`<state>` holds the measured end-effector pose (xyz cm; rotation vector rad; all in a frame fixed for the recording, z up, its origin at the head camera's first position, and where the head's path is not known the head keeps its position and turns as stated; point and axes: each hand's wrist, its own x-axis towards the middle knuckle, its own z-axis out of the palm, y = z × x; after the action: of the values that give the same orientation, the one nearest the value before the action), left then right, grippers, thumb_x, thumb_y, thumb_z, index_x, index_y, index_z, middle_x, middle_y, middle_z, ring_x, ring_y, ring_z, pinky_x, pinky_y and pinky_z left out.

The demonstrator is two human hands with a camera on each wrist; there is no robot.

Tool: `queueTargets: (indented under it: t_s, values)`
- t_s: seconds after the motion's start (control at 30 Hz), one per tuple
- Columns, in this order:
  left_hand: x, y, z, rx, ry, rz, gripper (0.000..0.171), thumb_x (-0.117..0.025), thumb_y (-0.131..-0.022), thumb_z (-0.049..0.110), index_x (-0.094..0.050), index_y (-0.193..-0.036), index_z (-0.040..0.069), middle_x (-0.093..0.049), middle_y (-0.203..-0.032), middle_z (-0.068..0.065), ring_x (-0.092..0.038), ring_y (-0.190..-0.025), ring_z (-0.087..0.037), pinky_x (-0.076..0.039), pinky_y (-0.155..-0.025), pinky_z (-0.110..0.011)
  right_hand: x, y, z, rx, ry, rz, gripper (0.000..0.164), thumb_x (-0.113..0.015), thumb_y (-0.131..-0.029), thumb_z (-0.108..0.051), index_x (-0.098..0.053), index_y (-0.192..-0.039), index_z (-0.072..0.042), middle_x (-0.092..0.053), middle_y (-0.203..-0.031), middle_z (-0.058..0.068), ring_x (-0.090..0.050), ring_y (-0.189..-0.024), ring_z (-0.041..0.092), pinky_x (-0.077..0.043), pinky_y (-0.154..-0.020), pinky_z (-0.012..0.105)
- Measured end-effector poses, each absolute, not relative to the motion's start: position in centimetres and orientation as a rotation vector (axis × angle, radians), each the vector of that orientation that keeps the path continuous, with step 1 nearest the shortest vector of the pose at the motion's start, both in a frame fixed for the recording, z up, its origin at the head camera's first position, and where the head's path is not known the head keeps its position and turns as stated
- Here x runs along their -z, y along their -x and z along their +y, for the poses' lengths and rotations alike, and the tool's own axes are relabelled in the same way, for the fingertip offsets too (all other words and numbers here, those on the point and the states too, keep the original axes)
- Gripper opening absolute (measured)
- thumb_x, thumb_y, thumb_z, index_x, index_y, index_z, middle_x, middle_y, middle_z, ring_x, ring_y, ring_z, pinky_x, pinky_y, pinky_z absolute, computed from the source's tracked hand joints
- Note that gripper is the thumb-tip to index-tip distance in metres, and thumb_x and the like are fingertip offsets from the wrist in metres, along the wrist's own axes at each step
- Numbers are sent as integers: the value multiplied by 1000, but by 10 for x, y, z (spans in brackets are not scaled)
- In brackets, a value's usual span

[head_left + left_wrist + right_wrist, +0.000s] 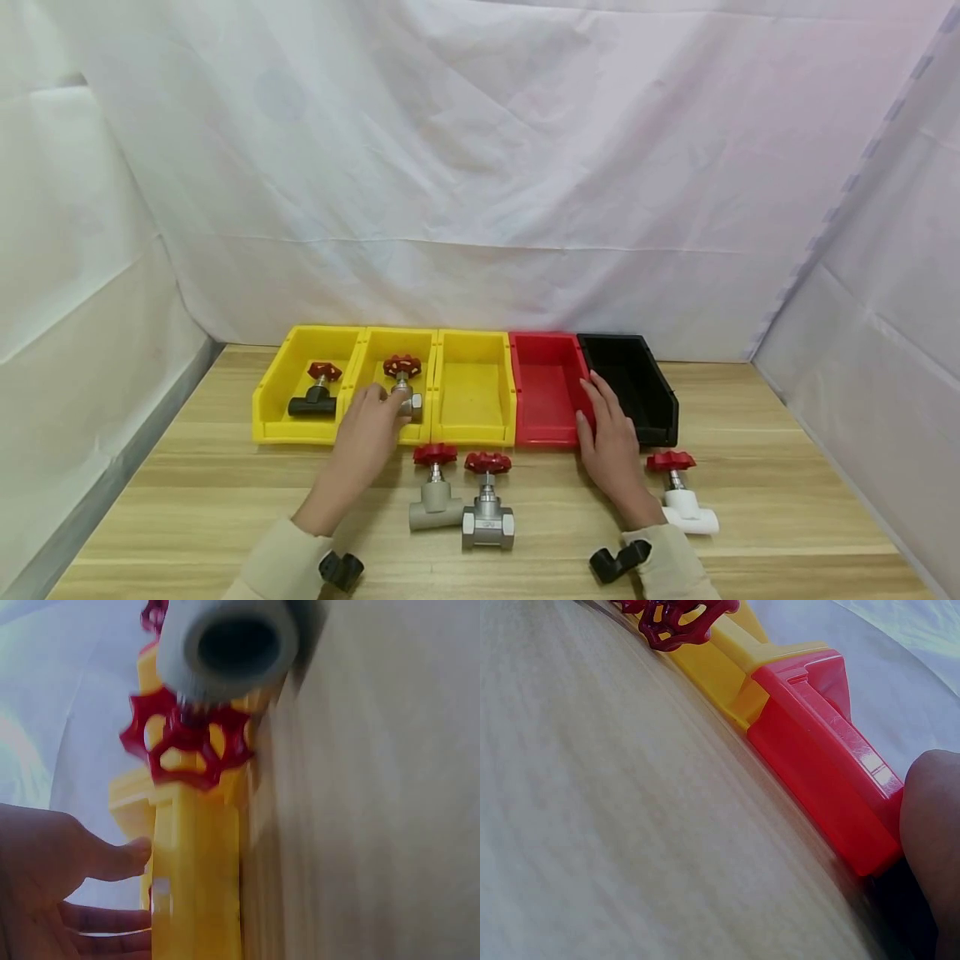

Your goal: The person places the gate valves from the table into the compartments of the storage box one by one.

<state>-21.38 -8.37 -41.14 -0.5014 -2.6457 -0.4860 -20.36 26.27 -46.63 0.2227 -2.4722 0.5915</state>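
My left hand [363, 440] reaches over the front of the second yellow bin [365, 354]. Its thumb and fingers are around the left end of a metal gate valve [411, 403] with a red handwheel; in the left wrist view the bin wall hides the fingertips. Fingers extended, my right hand [611, 446] rests by the wall between the red bin [551, 437] and the black bin [662, 434]. Between the hands, a grey-beige valve [435, 506] and a second metal valve [488, 525] stand on the table. A white valve [684, 510] is right of my right wrist.
A black valve [313, 403] with a red handwheel sits in the leftmost yellow bin [273, 392]. The third yellow bin [474, 425] adjoins the red one. White cloth [480, 167] hangs behind the row. The wooden table [187, 500] extends in front.
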Motion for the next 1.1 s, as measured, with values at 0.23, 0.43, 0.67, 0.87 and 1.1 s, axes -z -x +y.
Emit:
queueTargets:
  t_s: [0.23, 0.43, 0.67, 0.87, 1.1]
  values:
    - [411, 191, -77, 633, 472, -2611, 25, -71, -76, 16, -65, -99, 8, -54, -85, -11, -45, -79, -27, -38, -66, -35, 465, 203, 263, -592, -226, -2466, 63, -63, -81, -13, -34, -137, -17, -24, -144, 0, -37, -118, 24, -38, -73, 40]
    - [410, 174, -72, 692, 496, -2635, 25, -70, -77, 17, -64, -99, 8, -55, -87, -8, -49, -78, -24, -43, -67, -35, 465, 203, 263, -600, -229, -2465, 63, -63, -81, -12, -34, -137, -17, -23, -144, -1, -37, -118, 24, -38, -73, 40]
    - [406, 150, -60, 693, 657, -2710, 31, -69, -78, 22, -61, -104, 8, -54, -86, -4, -49, -75, -15, -45, -66, -30, 466, 204, 263, -599, -227, -2466, 64, -63, -82, -13, -33, -137, -19, -23, -144, -1, -37, -118, 24, -38, -73, 40]
    - [404, 135, -53, 646, 752, -2708, 30, -68, -78, 26, -61, -103, 10, -53, -83, -2, -49, -72, -15, -44, -64, -30, 467, 204, 263, -607, -235, -2463, 63, -62, -82, -13, -33, -137, -19, -23, -144, -1, -38, -118, 23, -38, -74, 40]
    - [406, 123, -48, 629, 762, -2814, 39, -64, -80, 31, -60, -112, 8, -50, -83, -3, -47, -73, -15, -44, -65, -33, 468, 204, 263, -596, -226, -2464, 63, -62, -82, -13, -33, -138, -19, -23, -144, -1, -38, -118, 23, -38, -74, 40]
